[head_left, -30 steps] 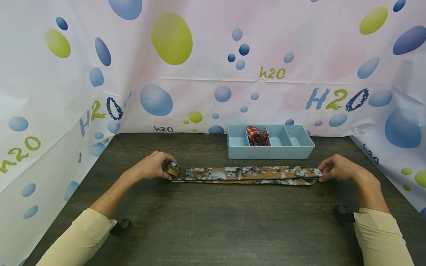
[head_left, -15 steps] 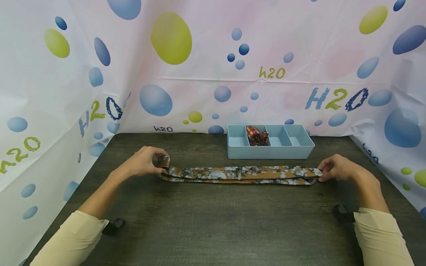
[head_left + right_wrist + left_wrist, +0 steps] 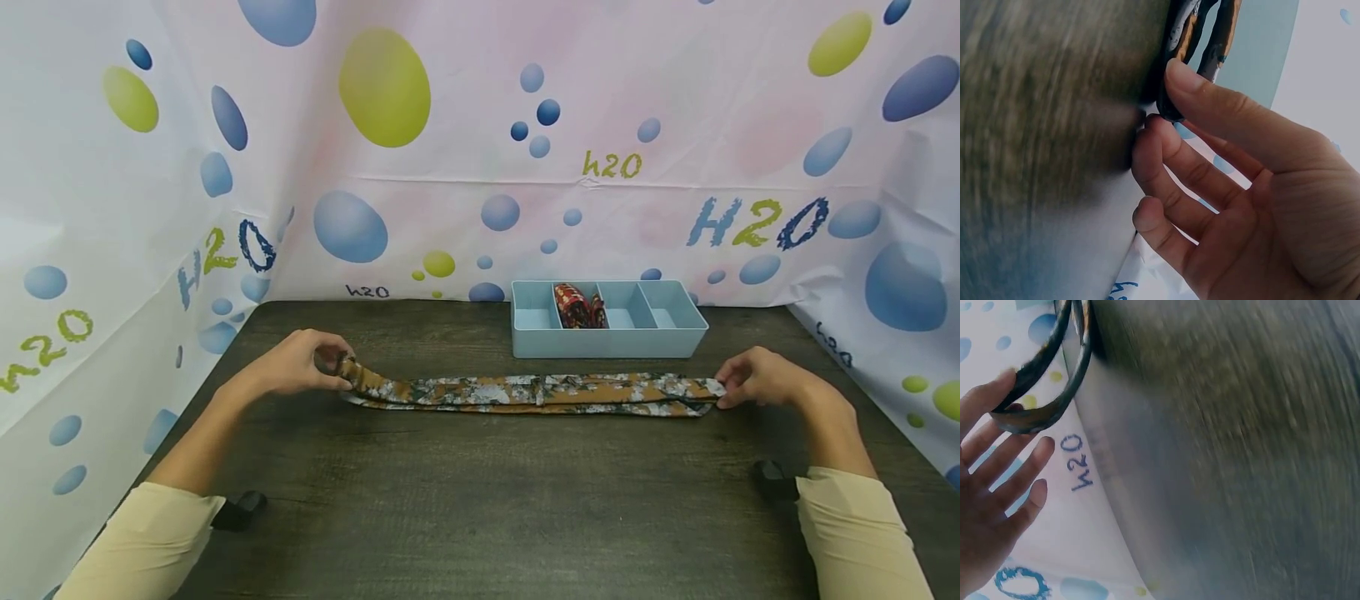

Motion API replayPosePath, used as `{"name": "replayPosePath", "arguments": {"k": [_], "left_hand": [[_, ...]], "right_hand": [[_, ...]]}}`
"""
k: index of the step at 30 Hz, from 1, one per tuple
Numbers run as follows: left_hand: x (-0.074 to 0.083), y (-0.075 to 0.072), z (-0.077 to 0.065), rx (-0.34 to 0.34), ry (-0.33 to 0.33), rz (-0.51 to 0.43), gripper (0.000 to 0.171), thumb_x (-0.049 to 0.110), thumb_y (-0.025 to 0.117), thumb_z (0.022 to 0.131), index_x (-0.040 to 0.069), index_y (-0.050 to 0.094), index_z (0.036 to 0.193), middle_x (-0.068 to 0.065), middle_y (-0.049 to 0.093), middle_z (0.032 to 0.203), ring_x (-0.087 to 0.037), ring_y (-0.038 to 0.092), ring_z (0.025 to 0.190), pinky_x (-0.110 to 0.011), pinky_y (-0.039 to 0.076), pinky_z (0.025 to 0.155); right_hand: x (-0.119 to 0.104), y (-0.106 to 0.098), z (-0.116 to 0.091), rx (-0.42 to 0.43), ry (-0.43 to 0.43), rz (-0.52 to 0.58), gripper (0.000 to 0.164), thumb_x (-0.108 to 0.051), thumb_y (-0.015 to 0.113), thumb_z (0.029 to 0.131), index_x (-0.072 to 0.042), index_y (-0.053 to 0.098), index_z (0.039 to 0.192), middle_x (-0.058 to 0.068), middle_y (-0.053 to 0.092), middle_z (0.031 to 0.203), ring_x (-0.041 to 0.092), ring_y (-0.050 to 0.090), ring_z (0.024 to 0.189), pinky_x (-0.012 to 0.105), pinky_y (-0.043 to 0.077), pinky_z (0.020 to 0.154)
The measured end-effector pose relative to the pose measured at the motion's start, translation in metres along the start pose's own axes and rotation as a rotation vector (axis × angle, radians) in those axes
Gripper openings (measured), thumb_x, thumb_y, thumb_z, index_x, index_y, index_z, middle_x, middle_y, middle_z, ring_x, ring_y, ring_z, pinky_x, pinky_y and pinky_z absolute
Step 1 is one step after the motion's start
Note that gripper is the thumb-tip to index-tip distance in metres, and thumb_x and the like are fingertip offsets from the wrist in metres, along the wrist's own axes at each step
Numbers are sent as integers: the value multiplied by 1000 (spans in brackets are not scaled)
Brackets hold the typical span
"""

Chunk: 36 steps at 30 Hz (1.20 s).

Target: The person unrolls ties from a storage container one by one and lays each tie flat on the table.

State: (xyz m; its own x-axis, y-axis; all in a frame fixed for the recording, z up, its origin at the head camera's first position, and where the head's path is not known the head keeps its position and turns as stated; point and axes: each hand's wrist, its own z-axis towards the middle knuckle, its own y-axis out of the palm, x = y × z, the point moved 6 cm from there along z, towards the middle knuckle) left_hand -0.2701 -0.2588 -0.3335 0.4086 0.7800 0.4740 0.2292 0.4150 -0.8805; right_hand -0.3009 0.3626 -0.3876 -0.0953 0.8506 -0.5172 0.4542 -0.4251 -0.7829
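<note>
A brown necktie [image 3: 480,392] with white and dark flowers stretches sideways over the dark table, folded into layers. Its left end is raised and curves up to my left hand [image 3: 294,365], whose thumb and fingertips pinch it. The left wrist view shows this end of the necktie [image 3: 1041,417] as a rounded fold, with the lower fingers spread beneath. At the opposite end, my right hand [image 3: 767,377] pinches the necktie's tip between thumb and finger. Seen from the right wrist, the thumb [image 3: 1185,78] presses on the folded necktie [image 3: 1225,31], the other fingers curled loosely below.
Behind the necktie stands a light blue divided box [image 3: 607,344]. A rolled red patterned cloth [image 3: 573,308] sits in its second compartment from the left. A white sheet with bubbles and lettering [image 3: 450,167] hangs along the back and sides of the dark wooden table [image 3: 480,500].
My left hand has moved left, drawing its end of the necktie outward; the curled part there has unrolled and lengthened the strip. My right hand has stayed in place.
</note>
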Motion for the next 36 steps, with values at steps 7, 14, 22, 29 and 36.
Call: {"name": "replayPosePath", "arguments": {"k": [7,14,22,29,36], "left_hand": [[-13,-3,-6,-55,-40,15,53,20,91,80,-11,70,118,-18,73,105,-28,70,88,-44,59,79],[-25,5,-5,-119,-103,92,58,20,95,74,-11,70,116,-24,69,114,-34,68,94,-50,57,81],[-33,16,-3,-180,-197,188,57,21,95,75,-8,72,118,-19,72,110,-34,68,98,-57,55,84],[-32,19,-1,-189,-228,271,52,20,94,76,-6,74,117,-17,74,106,-35,70,98,-58,56,83],[-32,20,-3,-174,-243,295,53,22,93,76,-5,74,117,-17,74,106,-36,70,97,-57,56,80]], "right_hand": [[1,0,0,-3,-4,9,33,-8,82,85,12,67,107,0,65,81,18,55,75,37,48,65],[0,0,-1,9,-3,12,34,-9,83,85,11,68,108,0,65,82,17,55,74,35,48,63],[0,1,-2,13,-12,5,33,-9,82,86,11,67,108,0,64,81,18,54,74,36,47,63],[0,0,-1,5,-12,17,34,-11,82,86,11,68,108,0,64,81,18,55,75,35,47,63],[0,0,-1,0,-15,21,35,-11,83,85,10,68,109,0,64,81,19,55,76,34,47,63]]}}
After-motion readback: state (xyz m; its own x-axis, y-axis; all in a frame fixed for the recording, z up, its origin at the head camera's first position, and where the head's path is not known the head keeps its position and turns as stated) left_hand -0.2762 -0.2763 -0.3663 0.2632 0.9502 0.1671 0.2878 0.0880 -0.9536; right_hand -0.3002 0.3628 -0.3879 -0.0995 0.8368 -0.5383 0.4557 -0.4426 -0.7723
